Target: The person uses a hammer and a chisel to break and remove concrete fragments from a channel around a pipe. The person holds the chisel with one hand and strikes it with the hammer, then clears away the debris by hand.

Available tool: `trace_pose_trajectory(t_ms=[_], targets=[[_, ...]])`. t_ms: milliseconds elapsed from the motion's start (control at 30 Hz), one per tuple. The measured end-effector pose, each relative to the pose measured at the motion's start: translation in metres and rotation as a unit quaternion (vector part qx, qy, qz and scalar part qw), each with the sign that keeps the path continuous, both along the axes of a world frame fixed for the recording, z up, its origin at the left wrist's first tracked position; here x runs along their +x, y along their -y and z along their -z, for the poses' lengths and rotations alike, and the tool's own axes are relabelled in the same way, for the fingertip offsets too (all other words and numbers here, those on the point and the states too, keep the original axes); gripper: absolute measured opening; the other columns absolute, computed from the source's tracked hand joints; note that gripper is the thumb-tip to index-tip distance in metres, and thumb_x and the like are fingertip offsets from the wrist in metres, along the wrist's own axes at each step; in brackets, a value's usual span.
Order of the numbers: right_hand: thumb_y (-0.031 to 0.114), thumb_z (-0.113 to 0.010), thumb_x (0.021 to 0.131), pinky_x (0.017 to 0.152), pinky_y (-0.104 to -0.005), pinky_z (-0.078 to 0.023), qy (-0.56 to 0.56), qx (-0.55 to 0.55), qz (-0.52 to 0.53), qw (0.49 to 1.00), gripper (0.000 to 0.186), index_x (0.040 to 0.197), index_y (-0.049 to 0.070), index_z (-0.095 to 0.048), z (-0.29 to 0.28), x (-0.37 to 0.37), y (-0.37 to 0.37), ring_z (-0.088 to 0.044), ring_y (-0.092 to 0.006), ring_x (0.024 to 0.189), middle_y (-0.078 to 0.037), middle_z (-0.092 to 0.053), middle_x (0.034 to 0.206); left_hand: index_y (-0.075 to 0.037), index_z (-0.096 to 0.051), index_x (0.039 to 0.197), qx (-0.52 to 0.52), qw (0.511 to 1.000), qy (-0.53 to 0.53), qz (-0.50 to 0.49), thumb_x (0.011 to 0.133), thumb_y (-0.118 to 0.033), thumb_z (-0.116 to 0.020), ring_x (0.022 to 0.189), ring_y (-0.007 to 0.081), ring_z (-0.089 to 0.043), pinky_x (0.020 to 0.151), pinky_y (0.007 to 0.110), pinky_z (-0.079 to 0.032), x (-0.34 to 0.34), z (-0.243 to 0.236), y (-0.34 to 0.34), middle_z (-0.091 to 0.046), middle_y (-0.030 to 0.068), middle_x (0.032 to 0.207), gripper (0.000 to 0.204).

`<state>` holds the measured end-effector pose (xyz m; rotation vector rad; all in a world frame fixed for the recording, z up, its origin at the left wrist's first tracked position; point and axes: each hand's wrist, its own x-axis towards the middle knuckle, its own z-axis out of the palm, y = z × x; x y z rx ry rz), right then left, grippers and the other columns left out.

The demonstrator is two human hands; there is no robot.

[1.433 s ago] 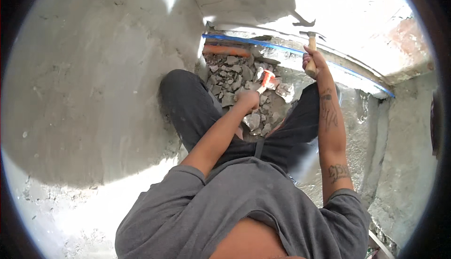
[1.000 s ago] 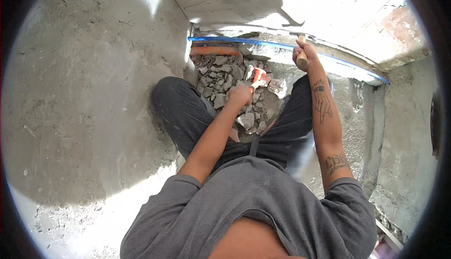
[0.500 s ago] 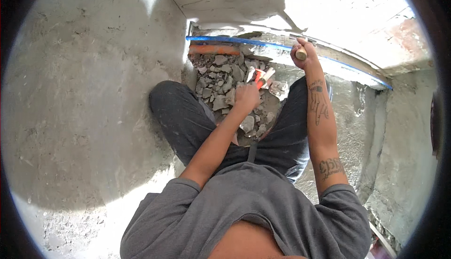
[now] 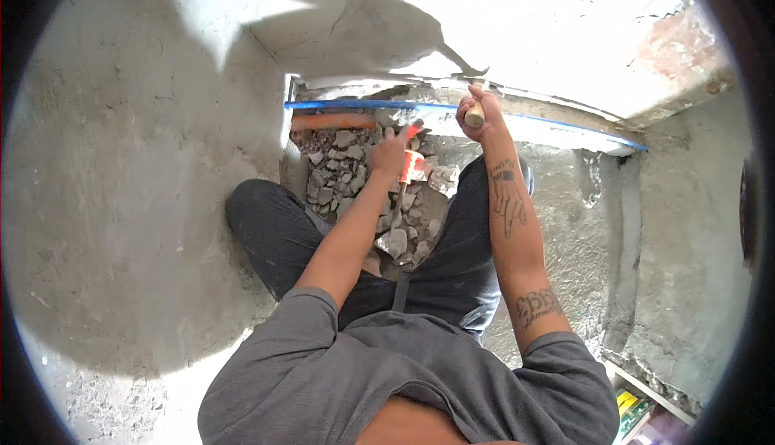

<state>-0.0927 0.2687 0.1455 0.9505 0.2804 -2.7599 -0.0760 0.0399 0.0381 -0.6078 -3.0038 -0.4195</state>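
My right hand (image 4: 482,114) is wrapped round the pale wooden handle of a hammer (image 4: 475,116), raised in front of the blue strip; glare washes out its head. My left hand (image 4: 389,154) is over the rubble, fingers closed at a red piece (image 4: 415,129) that sticks out past the fingertips; the tool's kind is not clear. Beside that hand is a red-and-white handle (image 4: 412,167) with a thin metal shaft pointing down among the stones. Broken grey rubble (image 4: 339,167) fills the hollow between my knees.
A blue strip (image 4: 355,104) runs along the far ledge, with an orange pipe-like piece (image 4: 333,122) below its left end. Rough plastered walls (image 4: 145,162) stand at left and right. A box with colourful packets (image 4: 634,405) sits at lower right.
The view has shifted, so the scene sits lower and further left. My left hand has moved off the red-and-white handle, whose metal shaft now shows. My right hand still grips the hammer.
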Motion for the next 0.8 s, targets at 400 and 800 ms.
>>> trace_pose_trajectory(t_ms=[400,800], targets=[[0.019,-0.054,0.09,0.042,-0.0258,-0.049,-0.007,0.021,0.028,0.999,0.019,0.09,0.005,-0.04,0.021,0.012,-0.025,-0.051,-0.0126,0.046,-0.002,-0.05,0.06,-0.01,-0.064,0.111,-0.088,0.941,0.317,-0.077,0.078,-0.017,-0.059,0.103,0.0335,-0.063,0.085,0.044,-0.051,0.076,-0.062,0.021,-0.066,0.0167,0.109,0.035],[0.002,-0.054,0.082,0.059,-0.0365,-0.053,-0.038,0.099,0.034,0.994,0.017,0.097,0.001,-0.046,0.024,0.014,-0.036,-0.057,-0.0227,0.069,-0.012,-0.052,0.083,-0.007,-0.069,0.103,-0.144,0.936,0.316,-0.054,0.069,-0.019,-0.07,0.101,0.0295,-0.065,0.085,0.042,-0.052,0.067,-0.047,0.024,-0.067,0.0152,0.107,0.036]])
